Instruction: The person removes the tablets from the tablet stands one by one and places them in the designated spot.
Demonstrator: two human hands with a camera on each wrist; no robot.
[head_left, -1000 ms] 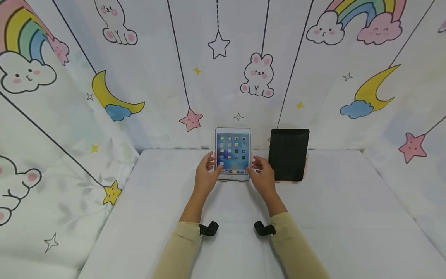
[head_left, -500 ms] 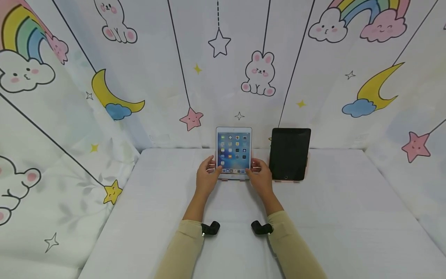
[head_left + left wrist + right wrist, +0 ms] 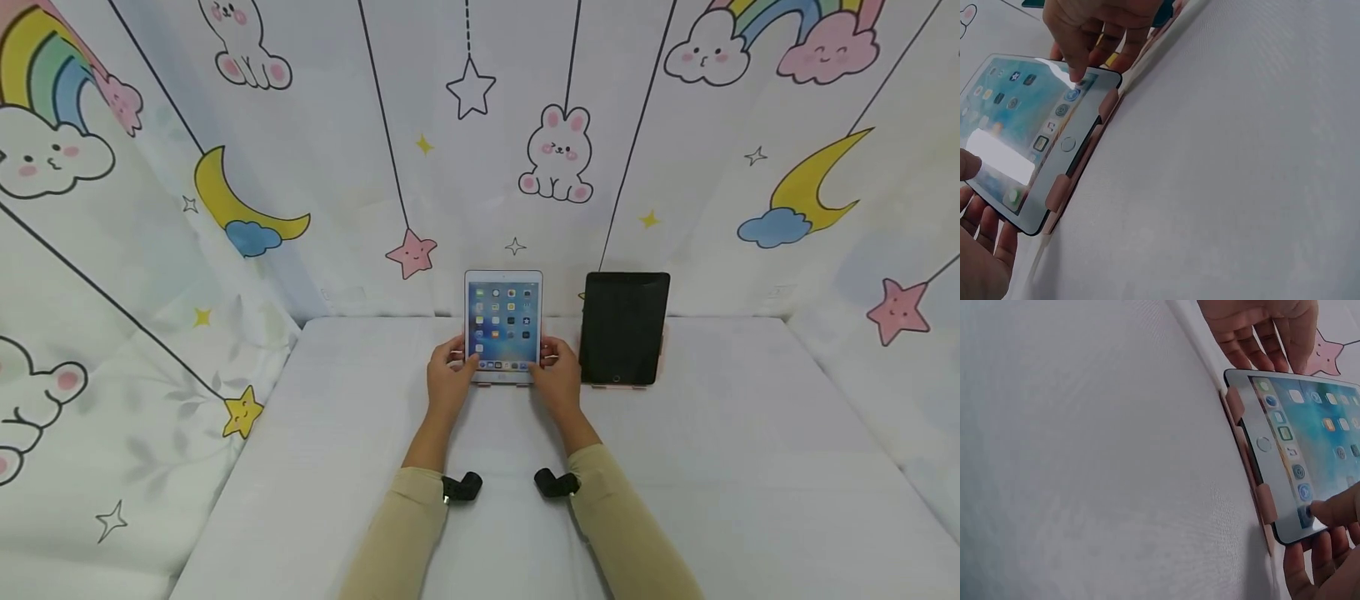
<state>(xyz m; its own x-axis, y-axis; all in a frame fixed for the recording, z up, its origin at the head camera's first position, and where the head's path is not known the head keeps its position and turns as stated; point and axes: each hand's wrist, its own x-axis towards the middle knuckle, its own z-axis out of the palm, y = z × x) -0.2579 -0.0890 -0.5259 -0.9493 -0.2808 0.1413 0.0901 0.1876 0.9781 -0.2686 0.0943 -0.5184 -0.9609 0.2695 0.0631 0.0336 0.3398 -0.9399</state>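
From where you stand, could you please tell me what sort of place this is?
Probably a makeshift recording or display corner: a cartoon backdrop rises behind a white table, where a lit tablet and a dark tablet sit side by side.

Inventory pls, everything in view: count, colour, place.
Table: 1, white, lower half of head view
White tablet: 1, white front, screen lit, at table's back
Black tablet: 1, black, screen dark, right of white tablet
Stands: 2, pink, one per tablet
Backdrop: sheet count unclear, white with coloured cartoons, behind table
Wrist cameras: 2, black, one per arm
Sleeves: 2, beige, one per arm
Left hand: 1, holding white tablet's left side
Right hand: 1, holding its right side
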